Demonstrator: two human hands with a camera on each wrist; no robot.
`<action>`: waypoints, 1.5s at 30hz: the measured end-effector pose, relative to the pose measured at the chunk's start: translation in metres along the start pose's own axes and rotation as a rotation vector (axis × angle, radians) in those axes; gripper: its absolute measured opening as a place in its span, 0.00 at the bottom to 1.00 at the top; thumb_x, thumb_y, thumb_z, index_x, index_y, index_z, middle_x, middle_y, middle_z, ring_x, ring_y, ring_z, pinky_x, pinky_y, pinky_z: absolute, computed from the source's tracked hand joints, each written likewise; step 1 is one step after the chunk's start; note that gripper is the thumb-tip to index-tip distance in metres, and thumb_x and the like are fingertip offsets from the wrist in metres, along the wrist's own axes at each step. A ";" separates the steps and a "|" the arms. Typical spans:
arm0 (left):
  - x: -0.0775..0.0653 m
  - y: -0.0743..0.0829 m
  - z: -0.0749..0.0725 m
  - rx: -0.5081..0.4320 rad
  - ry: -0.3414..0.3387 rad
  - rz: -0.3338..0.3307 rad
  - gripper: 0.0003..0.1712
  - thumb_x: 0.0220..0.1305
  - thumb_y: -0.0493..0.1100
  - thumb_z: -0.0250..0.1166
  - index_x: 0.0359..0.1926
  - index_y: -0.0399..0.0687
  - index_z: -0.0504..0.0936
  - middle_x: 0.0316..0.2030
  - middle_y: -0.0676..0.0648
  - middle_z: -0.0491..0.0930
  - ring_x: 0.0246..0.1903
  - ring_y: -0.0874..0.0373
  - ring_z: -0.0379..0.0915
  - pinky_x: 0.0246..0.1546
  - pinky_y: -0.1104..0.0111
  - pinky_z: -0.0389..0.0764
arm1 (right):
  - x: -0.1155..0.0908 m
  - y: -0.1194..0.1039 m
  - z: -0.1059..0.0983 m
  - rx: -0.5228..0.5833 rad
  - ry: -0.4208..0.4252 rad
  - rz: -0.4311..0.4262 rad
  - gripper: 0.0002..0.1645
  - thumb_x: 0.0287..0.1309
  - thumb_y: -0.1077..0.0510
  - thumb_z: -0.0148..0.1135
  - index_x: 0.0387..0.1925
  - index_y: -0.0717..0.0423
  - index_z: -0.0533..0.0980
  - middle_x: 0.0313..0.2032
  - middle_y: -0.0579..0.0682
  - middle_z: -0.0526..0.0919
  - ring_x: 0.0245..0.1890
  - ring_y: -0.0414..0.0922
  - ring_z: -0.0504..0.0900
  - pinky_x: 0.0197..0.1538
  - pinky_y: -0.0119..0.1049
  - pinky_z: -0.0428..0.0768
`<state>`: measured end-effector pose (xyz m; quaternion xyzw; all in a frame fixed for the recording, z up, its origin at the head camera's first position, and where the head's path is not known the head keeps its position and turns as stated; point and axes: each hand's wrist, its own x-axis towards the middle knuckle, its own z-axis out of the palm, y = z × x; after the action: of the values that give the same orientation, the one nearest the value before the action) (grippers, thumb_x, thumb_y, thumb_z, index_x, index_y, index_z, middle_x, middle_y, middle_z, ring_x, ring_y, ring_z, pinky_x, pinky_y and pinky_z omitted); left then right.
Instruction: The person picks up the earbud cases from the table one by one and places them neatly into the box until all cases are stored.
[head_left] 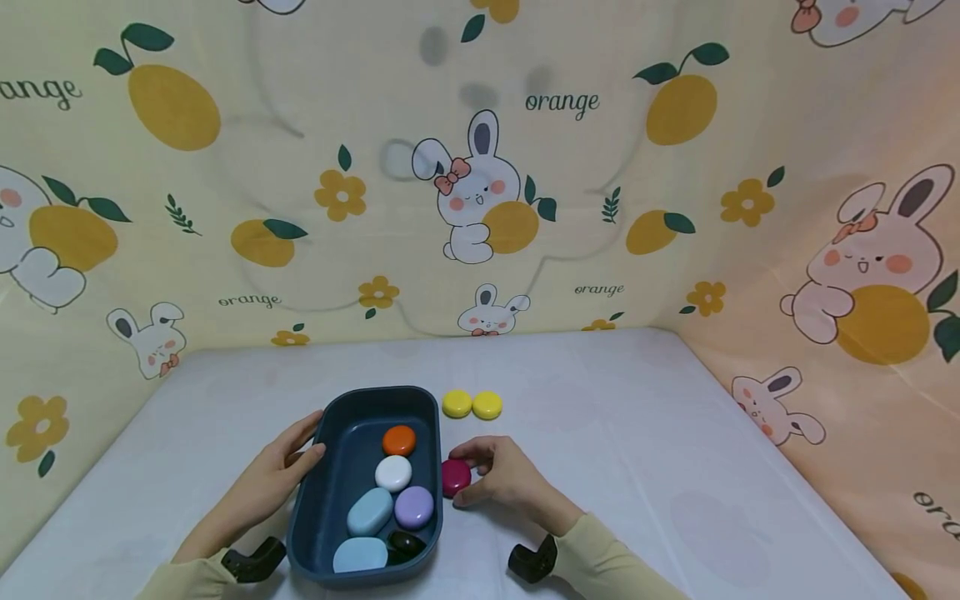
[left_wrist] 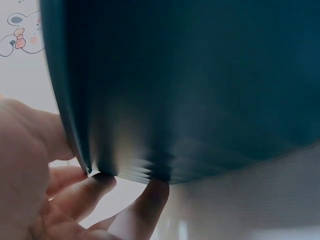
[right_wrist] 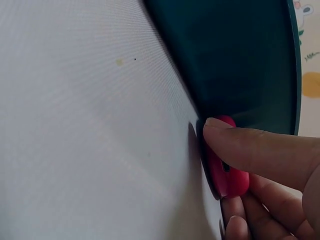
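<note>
My left hand (head_left: 281, 467) holds the left wall of a dark blue rounded tray (head_left: 300, 525), its thumb at the rim and fingertips on the outer wall (left_wrist: 200, 100). Outside the tray's right wall, my right hand (head_left: 506, 475) pinches a glossy crimson round piece (head_left: 456, 477) between thumb and fingers. In the right wrist view this crimson piece (right_wrist: 241, 182) sits low beside the wall, with a small dark mark on its side. Inside the tray lie an orange piece (head_left: 399, 440), a white one (head_left: 393, 473), a purple one (head_left: 414, 507), light blue ones (head_left: 370, 512) and a black one (head_left: 407, 544).
Two yellow round pieces (head_left: 472, 405) lie side by side beyond the tray's far right corner. White cloth (head_left: 637, 467) covers the table. A patterned curtain (head_left: 337, 125) stands behind and along the sides. Each wrist carries a black mount (head_left: 534, 560).
</note>
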<state>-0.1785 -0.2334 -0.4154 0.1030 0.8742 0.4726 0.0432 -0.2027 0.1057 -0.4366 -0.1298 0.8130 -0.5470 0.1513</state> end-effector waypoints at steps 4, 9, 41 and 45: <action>-0.001 0.001 0.000 -0.002 -0.001 0.009 0.38 0.77 0.52 0.52 0.76 0.37 0.50 0.73 0.32 0.50 0.69 0.34 0.49 0.61 0.44 0.64 | 0.000 0.000 0.000 -0.002 0.000 0.007 0.31 0.34 0.67 0.82 0.47 0.54 0.83 0.38 0.47 0.85 0.40 0.50 0.75 0.43 0.41 0.72; -0.002 0.001 0.000 0.007 0.000 0.016 0.38 0.77 0.52 0.52 0.76 0.36 0.50 0.73 0.32 0.50 0.69 0.33 0.49 0.61 0.43 0.63 | 0.000 0.001 0.000 0.001 0.004 0.010 0.31 0.35 0.67 0.82 0.47 0.54 0.83 0.38 0.47 0.84 0.41 0.50 0.74 0.42 0.41 0.71; -0.001 0.000 0.001 -0.009 -0.010 -0.009 0.38 0.77 0.50 0.52 0.76 0.36 0.48 0.73 0.32 0.48 0.70 0.33 0.48 0.60 0.44 0.65 | -0.010 -0.023 -0.013 0.123 0.264 0.032 0.32 0.40 0.62 0.82 0.51 0.61 0.80 0.42 0.51 0.83 0.44 0.49 0.78 0.45 0.39 0.81; -0.001 0.001 0.001 -0.006 -0.006 0.002 0.38 0.77 0.51 0.52 0.76 0.35 0.48 0.73 0.31 0.49 0.70 0.33 0.48 0.61 0.44 0.64 | -0.013 -0.031 -0.011 0.132 0.324 0.006 0.34 0.41 0.61 0.82 0.53 0.61 0.80 0.43 0.51 0.82 0.45 0.50 0.78 0.45 0.40 0.82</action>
<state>-0.1773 -0.2327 -0.4152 0.1050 0.8724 0.4751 0.0456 -0.1935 0.1087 -0.4030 -0.0272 0.7894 -0.6126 0.0284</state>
